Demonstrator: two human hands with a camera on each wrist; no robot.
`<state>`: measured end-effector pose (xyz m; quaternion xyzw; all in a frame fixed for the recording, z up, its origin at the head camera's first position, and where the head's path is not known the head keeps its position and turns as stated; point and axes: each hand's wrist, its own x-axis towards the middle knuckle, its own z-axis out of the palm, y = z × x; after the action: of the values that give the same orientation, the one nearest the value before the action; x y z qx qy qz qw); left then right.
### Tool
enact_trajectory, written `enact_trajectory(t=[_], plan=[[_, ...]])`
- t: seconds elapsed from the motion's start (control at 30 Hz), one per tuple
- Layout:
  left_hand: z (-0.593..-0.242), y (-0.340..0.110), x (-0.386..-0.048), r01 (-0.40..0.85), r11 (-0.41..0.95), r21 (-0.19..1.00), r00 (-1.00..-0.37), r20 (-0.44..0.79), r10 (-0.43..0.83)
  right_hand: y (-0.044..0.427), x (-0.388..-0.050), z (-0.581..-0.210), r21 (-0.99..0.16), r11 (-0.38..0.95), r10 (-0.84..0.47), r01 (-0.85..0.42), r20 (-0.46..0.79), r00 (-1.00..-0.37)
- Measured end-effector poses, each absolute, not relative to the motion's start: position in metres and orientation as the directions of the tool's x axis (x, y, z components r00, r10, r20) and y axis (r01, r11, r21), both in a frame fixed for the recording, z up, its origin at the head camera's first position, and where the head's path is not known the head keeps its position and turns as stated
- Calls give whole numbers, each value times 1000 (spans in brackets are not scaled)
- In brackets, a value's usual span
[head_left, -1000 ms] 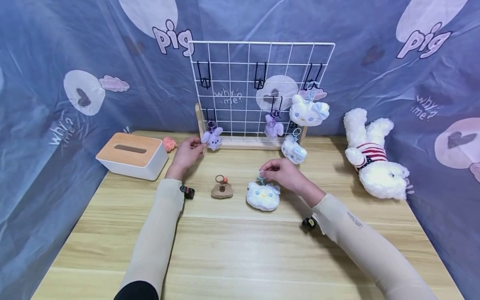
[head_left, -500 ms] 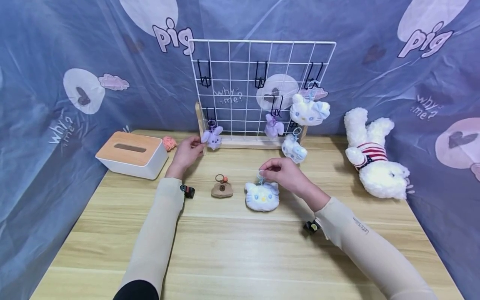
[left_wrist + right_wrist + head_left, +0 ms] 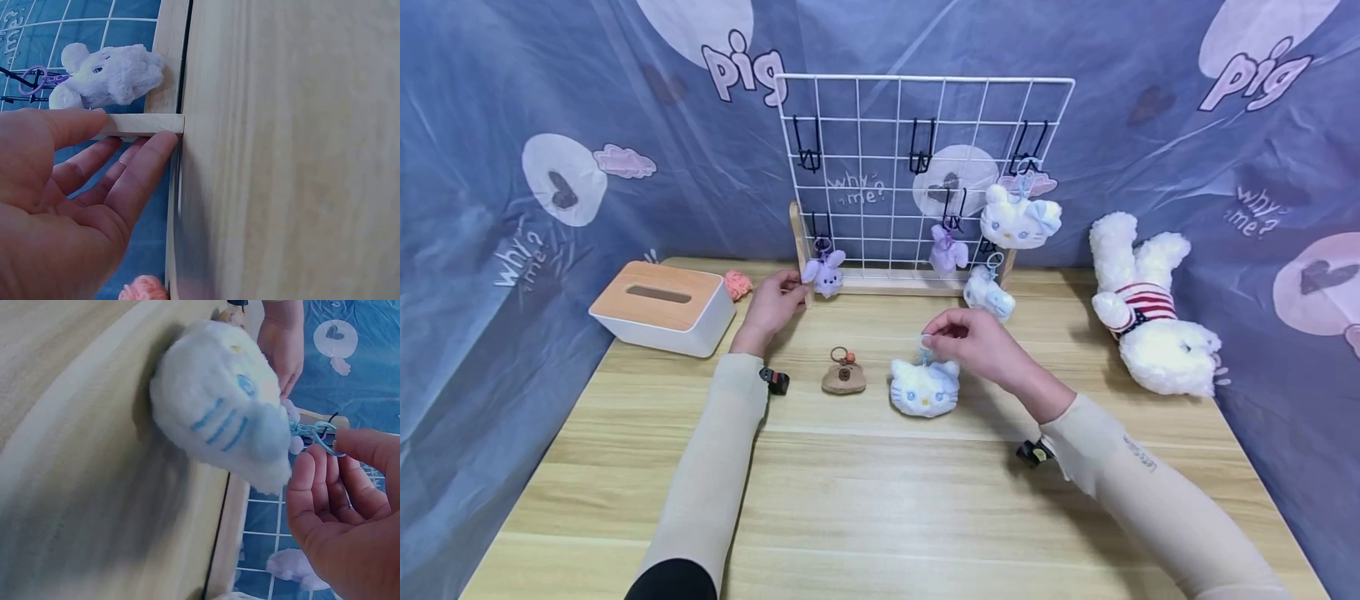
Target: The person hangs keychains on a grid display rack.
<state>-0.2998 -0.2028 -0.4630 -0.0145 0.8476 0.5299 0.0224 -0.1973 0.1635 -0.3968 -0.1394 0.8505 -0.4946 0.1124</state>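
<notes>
With thumb and fingertips my right hand (image 3: 977, 346) pinches the light-blue ring (image 3: 326, 439) of a white plush cat keychain (image 3: 925, 390). The cat's face hangs below the ring, low over the table; whether it touches the wood I cannot tell. At the rack's left end, my left hand (image 3: 771, 308) grips the wooden foot (image 3: 140, 124) of the stand, thumb on one side and fingers on the other. Just beside it a purple bunny keychain (image 3: 826, 275) hangs from a black hook. Between the hands lies a brown plush keychain (image 3: 844, 379) with its ring toward the rack.
The white wire grid rack (image 3: 898, 77) carries several black hooks. On its right side hang another purple plush (image 3: 948, 252) and two white cat keychains, an upper one (image 3: 1018, 221) and a lower one (image 3: 987, 293). A tissue box (image 3: 658, 304) stands left, a white stuffed toy (image 3: 1150, 308) right.
My right hand and the white cat keychain have shifted slightly, the cat's face turning a little and the right forearm moving rightward. The left hand keeps its place on the stand.
</notes>
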Motion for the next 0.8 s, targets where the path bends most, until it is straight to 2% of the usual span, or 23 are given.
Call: enact_trajectory(t=[0.27,0.8], plan=[[-461,-204,-300,-44,453,890,-999,-48,-2,164,-197,-386,-843,506,-364,-183,-16,-931],[-460,-201,-299,-52,449,892,-998,-56,-5,163,-197,-360,-828,531,-301,-180,14,-954]])
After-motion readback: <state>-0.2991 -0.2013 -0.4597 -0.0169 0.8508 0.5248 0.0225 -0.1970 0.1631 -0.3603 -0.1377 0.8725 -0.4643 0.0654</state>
